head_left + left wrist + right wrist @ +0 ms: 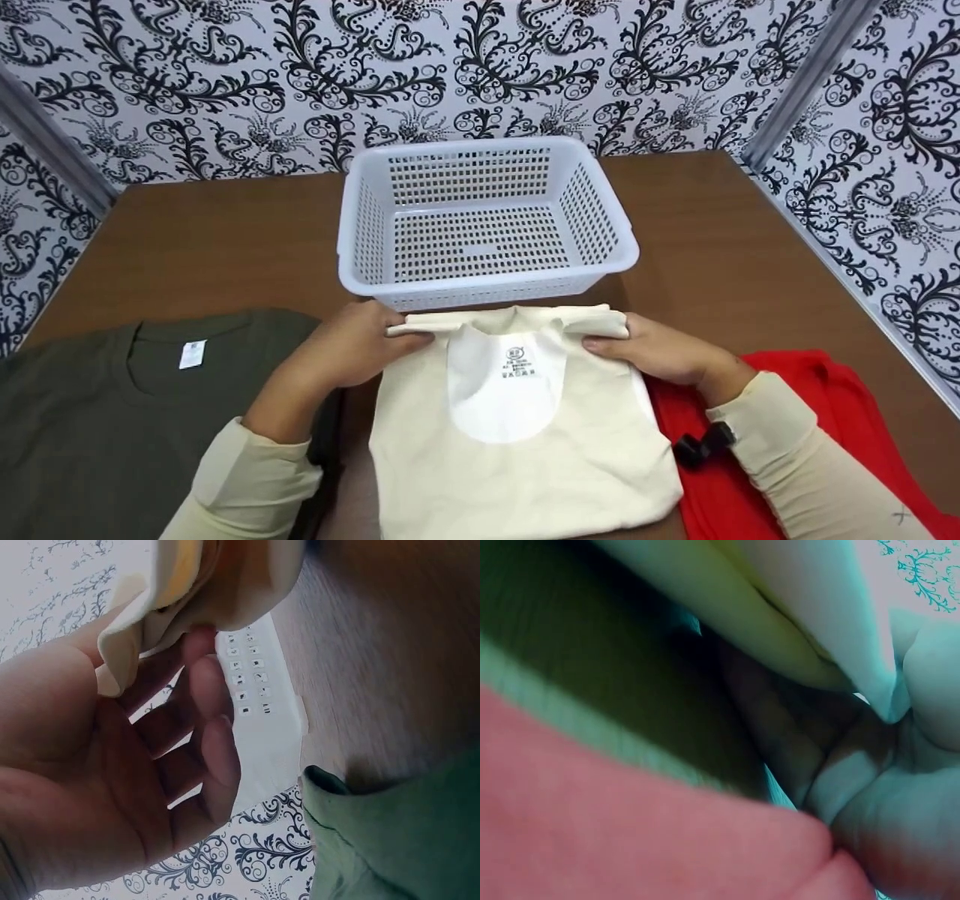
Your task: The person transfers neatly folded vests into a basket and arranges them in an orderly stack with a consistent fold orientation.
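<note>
A cream T-shirt (517,480), folded into a block with its white inner neck panel and printed label facing up, lies in front of the basket. At its far left corner my left hand (360,341) pinches the cloth, thumb on top. My right hand (667,349) grips the far right corner the same way. In the left wrist view the cream cloth (124,637) passes between thumb and fingers, which curl beneath it. The right wrist view shows the folded cloth edge (802,660) in the grip of the right hand (870,780); its fingertips are in shadow.
A white perforated plastic basket (480,281) stands behind the shirt, with nothing in it. A dark green T-shirt (150,442) lies flat at the left. Red cloth (832,405) lies at the right, partly under the right forearm. Patterned walls (450,67) border the brown table (225,240).
</note>
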{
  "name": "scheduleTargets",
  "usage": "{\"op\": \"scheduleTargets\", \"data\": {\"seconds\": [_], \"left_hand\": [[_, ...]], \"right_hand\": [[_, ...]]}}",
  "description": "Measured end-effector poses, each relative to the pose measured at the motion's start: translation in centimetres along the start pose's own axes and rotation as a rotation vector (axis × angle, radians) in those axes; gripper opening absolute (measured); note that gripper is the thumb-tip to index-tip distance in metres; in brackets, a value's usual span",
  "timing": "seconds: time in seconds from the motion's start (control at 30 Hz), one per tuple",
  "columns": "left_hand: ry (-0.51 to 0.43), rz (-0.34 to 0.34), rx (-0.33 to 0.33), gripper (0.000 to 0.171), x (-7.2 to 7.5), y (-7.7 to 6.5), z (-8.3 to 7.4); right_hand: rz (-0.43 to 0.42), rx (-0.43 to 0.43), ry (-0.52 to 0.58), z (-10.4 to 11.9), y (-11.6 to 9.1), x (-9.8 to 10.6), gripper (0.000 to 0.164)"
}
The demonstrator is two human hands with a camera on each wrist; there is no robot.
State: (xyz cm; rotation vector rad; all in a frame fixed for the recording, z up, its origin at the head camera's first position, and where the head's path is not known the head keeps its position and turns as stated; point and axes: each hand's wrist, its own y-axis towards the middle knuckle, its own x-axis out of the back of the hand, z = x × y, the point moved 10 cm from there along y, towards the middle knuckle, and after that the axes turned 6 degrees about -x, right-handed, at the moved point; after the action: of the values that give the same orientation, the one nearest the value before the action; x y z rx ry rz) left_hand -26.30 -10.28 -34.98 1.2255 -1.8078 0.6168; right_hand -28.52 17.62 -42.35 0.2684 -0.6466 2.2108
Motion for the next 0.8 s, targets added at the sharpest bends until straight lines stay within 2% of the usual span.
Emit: {"op": "scheduleTargets", "data": {"seconds": [0.1,0.27,0.53,0.63,0.8], "left_hand": [[0.006,0.018,0.007,0.021,-0.2,0.0,0.1],[-0.005,0.067,-0.049,0.022,-1.0,0.1,-0.2],[-0.079,0.196,-0.065,0.018,-2.2,-0.3,-0.7],[-0.122,0.229,-0.086,0.025,-2.7,-0.4,-0.9],[-0.156,0.226,-0.117,0.036,-3.0,-0.4,-0.9]], "right_hand": [[-0.003,-0.003,0.005,0.0,0.0,0.0,0.037],[-0.023,-0.002,-0.033,-0.2,0.1,0.2,0.036],[-0.027,0.017,-0.053,-0.3,0.1,0.2,0.034],[-0.034,0.02,-0.057,-0.2,0.1,0.2,0.034],[-0.04,0.012,-0.052,-0.2,0.1,0.3,0.035]]}}
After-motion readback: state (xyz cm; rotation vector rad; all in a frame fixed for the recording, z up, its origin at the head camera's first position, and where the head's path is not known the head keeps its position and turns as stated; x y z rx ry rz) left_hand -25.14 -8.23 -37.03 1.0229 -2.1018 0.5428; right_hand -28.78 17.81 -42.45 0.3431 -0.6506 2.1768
